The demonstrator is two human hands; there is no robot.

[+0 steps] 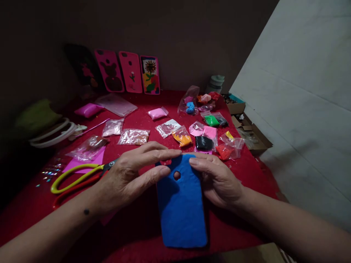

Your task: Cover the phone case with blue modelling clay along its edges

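Note:
A blue clay-covered phone case (pixel 181 210) lies flat on the red table (pixel 142 226), near the front edge, with a round hole close to its top. My left hand (pixel 131 175) rests on its upper left corner, fingers stretched across the top edge and thumb beside the hole. At the upper right edge, my right hand (pixel 216 179) presses the case with its fingertips. Both hands are touching the case rather than lifting it.
Yellow-and-red scissors (pixel 79 179) lie left of my left hand on pink paper (pixel 82 164). Several small bags of coloured clay (pixel 204 142) are spread behind the case. Decorated phone cases (pixel 131 71) lean against the back wall. Open cardboard boxes (pixel 251 133) sit at the right edge.

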